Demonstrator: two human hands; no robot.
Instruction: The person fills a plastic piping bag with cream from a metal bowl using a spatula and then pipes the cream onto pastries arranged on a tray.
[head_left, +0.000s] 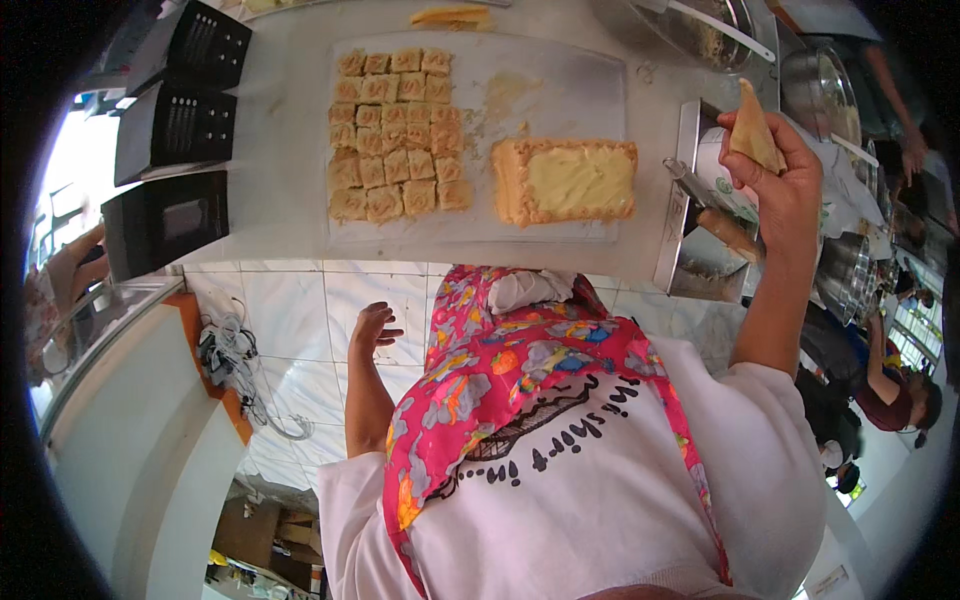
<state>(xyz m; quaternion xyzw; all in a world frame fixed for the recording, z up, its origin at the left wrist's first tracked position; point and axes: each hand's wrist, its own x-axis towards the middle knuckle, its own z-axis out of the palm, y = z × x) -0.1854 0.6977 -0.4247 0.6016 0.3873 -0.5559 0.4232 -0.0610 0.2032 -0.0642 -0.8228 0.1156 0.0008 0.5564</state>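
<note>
My right hand is raised at the right, over a metal tray, with its fingers closed around a small tan cone that looks like a filled piping bag. My left hand hangs beside my apron above the tiled floor, holding nothing, its fingers apart. On a translucent board before me lies a rectangular layered cake, topped with pale yellow cream inside a tan piped-looking border. To its left stand rows of small square cake pieces with tan decoration on top.
The metal tray at the table's right holds a wooden-handled tool and a white package. Metal bowls stand beyond, one with a white spatula. Black boxy units line the left edge. Cables lie on the floor. People are at the right.
</note>
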